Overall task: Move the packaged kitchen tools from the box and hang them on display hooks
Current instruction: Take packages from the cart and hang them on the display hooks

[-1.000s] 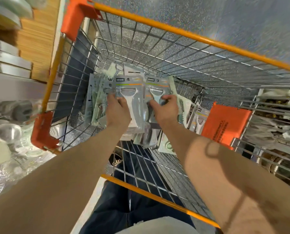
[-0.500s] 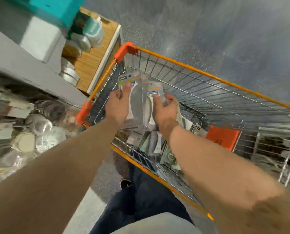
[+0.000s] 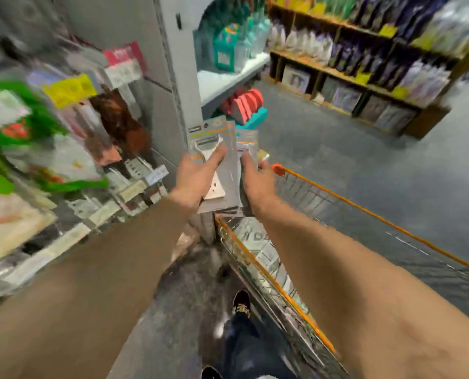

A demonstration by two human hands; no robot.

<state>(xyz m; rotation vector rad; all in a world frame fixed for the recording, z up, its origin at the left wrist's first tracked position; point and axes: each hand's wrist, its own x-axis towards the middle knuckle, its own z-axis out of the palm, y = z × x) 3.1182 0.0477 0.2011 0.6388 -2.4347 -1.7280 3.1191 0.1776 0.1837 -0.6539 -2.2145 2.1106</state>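
My left hand grips a stack of grey carded peeler packs, the thumb lying across the front card. My right hand holds a second stack of peeler packs right beside it, fingers curled round the edge. Both stacks are raised in front of me, above the near left corner of the orange wire cart. More packaged tools lie in the bottom of the cart. A blurred display of hanging packaged goods fills the left side.
A grey shelf upright stands just behind the held packs. Wooden shelves with bottles and pouches line the far right wall. Grey floor stretches beyond the cart. My shoes are beside the cart's left rim.
Both hands lifted the peeler packs up out of the cart. My view swung up and to the left, from the cart's inside to the hanging display and shelves.
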